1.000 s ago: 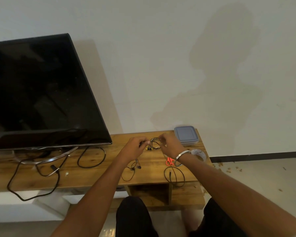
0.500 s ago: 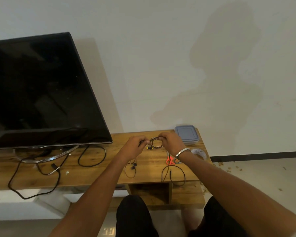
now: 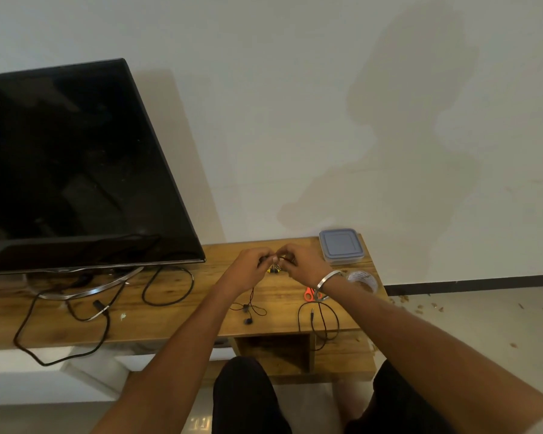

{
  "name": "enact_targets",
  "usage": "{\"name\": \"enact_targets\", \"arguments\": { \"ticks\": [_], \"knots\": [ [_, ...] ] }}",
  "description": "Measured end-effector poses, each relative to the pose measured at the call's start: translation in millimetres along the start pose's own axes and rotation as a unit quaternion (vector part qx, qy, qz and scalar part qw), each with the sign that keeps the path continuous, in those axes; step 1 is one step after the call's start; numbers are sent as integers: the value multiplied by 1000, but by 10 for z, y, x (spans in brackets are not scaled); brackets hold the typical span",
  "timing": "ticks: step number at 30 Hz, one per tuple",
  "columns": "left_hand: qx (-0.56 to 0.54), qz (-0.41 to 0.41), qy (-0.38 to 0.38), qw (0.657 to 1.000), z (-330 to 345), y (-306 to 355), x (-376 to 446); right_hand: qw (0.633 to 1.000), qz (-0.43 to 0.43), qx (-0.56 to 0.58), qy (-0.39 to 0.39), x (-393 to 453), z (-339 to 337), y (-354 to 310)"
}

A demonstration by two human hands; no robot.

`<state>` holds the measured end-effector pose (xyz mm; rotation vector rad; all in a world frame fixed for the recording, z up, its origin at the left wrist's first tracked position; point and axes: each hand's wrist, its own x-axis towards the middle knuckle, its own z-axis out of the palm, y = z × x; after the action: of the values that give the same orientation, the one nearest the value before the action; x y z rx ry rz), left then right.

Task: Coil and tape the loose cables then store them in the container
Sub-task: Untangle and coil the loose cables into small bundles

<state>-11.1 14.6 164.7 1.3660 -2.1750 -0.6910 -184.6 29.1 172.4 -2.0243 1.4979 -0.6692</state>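
Note:
My left hand (image 3: 250, 267) and my right hand (image 3: 301, 266) meet above the wooden TV stand (image 3: 176, 321), both pinching a small coiled black cable with yellow plugs (image 3: 275, 268). Most of that coil is hidden between my fingers. A thin black earphone cable (image 3: 248, 310) lies loose on the stand below my left wrist. Another black cable with a jack plug (image 3: 318, 319) loops over the stand's front edge on the right. A lidded grey-blue container (image 3: 340, 249) sits at the back right corner. Beside my right wrist lie a clear tape roll (image 3: 362, 279) and orange-handled scissors (image 3: 309, 294).
A large black TV (image 3: 69, 170) fills the left of the stand on a curved metal foot (image 3: 85, 285). Its black cables (image 3: 166, 286) trail across the wood and over the front edge. A wall rises right behind. My knees (image 3: 248, 399) are below the stand.
My hands have drawn closer together, and the coil between them has shrunk and is now mostly covered by my fingers. The earphone cable on the stand shifted slightly.

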Motion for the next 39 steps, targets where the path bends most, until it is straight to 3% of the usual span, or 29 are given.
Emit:
{"name": "enact_targets", "arguments": {
  "ticks": [12,24,29,32,39],
  "knots": [
    [-1,-10,3,1000,-52,-63,-56,997,0,-22,80,30,-101,88],
    [-11,-35,0,999,-52,-95,-78,987,95,-5,129,-23,-205,251],
    [-11,-23,-4,1000,5,-58,-41,988,138,55,34,-31,-135,227],
    [-19,-9,0,1000,36,14,-10,997,77,15,-20,-11,-42,178],
    [-21,12,-11,1000,40,115,49,999,-12,-33,-18,26,50,3]
  ]
}}
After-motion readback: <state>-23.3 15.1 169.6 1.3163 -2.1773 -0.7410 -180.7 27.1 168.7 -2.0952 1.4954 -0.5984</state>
